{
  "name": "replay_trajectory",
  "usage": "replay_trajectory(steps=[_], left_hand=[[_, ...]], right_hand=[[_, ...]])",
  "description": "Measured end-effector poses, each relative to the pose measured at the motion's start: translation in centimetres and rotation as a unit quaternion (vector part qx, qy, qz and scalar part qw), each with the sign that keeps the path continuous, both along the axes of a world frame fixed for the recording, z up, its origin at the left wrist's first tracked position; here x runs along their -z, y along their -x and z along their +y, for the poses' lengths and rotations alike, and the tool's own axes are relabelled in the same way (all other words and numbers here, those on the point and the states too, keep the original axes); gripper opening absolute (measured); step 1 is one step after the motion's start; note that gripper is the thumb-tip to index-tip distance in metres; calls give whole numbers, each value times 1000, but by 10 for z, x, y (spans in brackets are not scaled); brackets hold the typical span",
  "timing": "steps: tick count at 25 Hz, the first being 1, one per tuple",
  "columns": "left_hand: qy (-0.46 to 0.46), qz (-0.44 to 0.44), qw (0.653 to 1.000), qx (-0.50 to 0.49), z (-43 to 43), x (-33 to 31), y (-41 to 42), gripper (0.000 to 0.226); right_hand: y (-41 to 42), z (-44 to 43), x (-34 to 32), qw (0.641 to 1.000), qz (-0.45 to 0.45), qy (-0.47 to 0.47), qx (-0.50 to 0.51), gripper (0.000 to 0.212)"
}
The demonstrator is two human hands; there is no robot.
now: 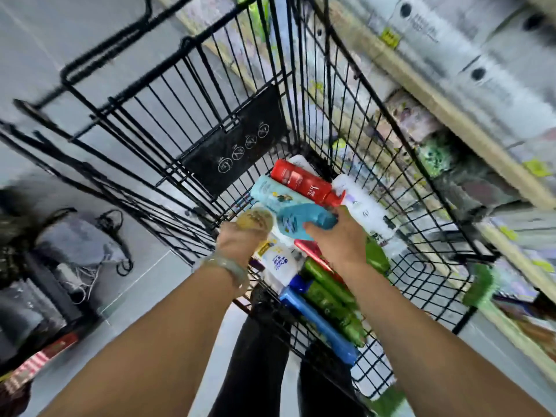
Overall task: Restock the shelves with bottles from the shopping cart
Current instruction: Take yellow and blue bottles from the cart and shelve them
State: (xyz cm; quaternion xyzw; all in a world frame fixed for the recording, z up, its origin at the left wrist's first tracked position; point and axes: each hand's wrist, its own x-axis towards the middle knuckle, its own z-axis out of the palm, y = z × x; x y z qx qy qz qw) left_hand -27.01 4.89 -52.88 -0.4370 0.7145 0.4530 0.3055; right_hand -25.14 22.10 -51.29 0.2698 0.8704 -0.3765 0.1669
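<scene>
Gripping, left hand (240, 240): gold-coloured bottle (255, 221), held low inside shopping cart (356, 74).
Right hand (340, 236): clasped blue bottle (301, 221), just beside it.
Cart placard (237, 145): read "YES" and "NO".
Red bottle (301, 182) label: was blurred.

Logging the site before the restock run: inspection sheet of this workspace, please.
Surface: black wire cart, bottles piled lying down inside.
Job's things: red bottle, teal bottle, white bottle, green bottles, dark blue bottle; shelves at right.
Clutter: blurred gear on the floor, left.
Grippers: left hand grips yellow bottle; right hand grips light blue bottle.
Cables: cords on the floor left of cart.
Surroundings: grey floor; boxes on upper shelf.
</scene>
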Motion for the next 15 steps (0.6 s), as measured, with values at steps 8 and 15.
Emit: replay_trajectory(steps=[8,15], left_hand=[[124,142,946,264,58,-118,-52,65],[107,307,872,367,193,-217,-158,56]], right_hand=[[-108,89,-98,996,33,10,87,36],[-260,198,-171,960,124,19,251,46]])
